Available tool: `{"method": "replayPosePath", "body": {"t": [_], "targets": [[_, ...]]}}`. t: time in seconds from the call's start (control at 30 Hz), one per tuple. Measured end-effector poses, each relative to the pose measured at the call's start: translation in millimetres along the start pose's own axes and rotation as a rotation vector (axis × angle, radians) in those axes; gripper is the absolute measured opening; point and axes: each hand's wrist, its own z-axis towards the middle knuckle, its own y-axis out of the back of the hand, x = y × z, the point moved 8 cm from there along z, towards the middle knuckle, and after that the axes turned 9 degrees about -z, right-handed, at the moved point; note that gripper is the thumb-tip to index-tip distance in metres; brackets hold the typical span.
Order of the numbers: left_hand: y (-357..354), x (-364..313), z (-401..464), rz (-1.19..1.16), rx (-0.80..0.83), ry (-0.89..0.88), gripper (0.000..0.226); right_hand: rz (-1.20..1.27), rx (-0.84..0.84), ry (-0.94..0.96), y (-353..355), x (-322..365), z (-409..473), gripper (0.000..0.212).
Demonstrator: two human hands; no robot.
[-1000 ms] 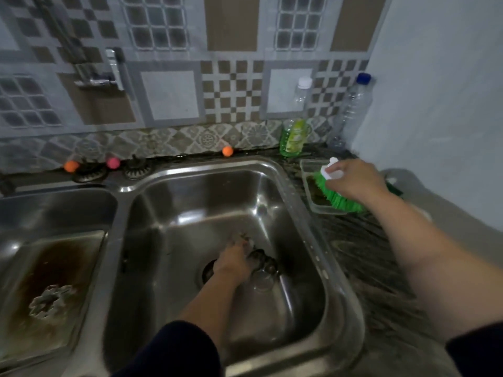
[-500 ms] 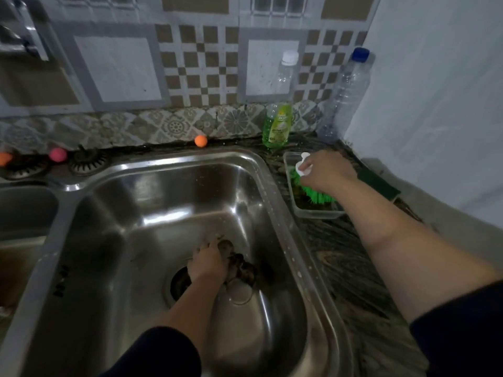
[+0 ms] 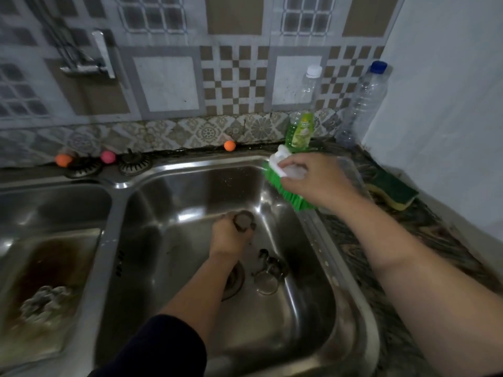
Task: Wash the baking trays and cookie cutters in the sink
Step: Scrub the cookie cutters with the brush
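1. A big shiny sink (image 3: pixel 190 186) fills the middle of the frame. A second sink bowl (image 3: pixel 54 208) sits at the left edge.
2. A dirty baking tray (image 3: pixel 54 281) lies in the left bowl, at the lower left of the frame.
3. A dark surface (image 3: pixel 435 240) runs along the right side of the sink.
4. The right hand (image 3: pixel 313 178) is at the upper right of the sink. Its fingers are curled around a green brush (image 3: pixel 283 186) with a white top.
5. The left hand (image 3: pixel 231 238) is in the middle of the sink. It grips a small round cookie cutter (image 3: pixel 243 220).
6. More cookie cutters (image 3: pixel 269 270) lie on the sink floor, just right of the drain (image 3: pixel 234 281).
7. A green soap bottle (image 3: pixel 300 129) and a clear bottle (image 3: pixel 364 102) stand by the wall at the upper right.
8. A green sponge (image 3: pixel 392 191) lies on the surface at the right.
9. Three little balls (image 3: pixel 229 145) sit along the back edge.
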Motion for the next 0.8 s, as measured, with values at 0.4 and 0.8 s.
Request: {"method": "replayPosePath", "body": {"t": [0.4, 0.8], "targets": [[103.0, -18.6, -49.3, 0.243, 0.05, -0.222, 0.041, -0.216, 0.016, 0.171, -89.7, 83.6, -52.7, 0.033], [177.9, 0.1, -81.6, 0.199, -0.114, -0.243, 0.04, -0.193, 0.023, 0.292, -110.9, 153.9, -90.3, 0.033]]}}
